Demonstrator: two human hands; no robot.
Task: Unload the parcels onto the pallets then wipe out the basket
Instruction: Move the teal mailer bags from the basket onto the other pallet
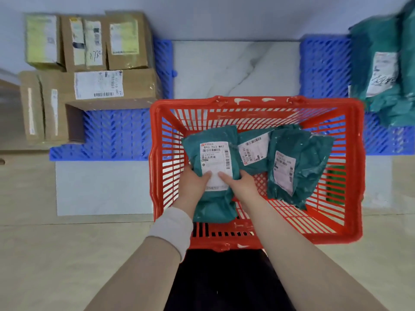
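The left hand [193,182] and right hand [240,185] both grip 1 teal parcel [213,209] by its near half, thumbs pressed on its white label. The label reads "843 Y63 M47" above barcodes. The parcel is a soft, crumpled plastic mailer, at the left inside the red basket [359,153]. 2 more teal mailers [307,153] lie to its right; 1 label shows "239". The basket stands on the floor [235,63] between 2 blue pallets. The left pallet [112,133] carries labelled brown boxes [134,86], its near grid bare beside the basket. The right pallet [325,66] holds a teal bag [368,63]. Pale floor lies open between them.
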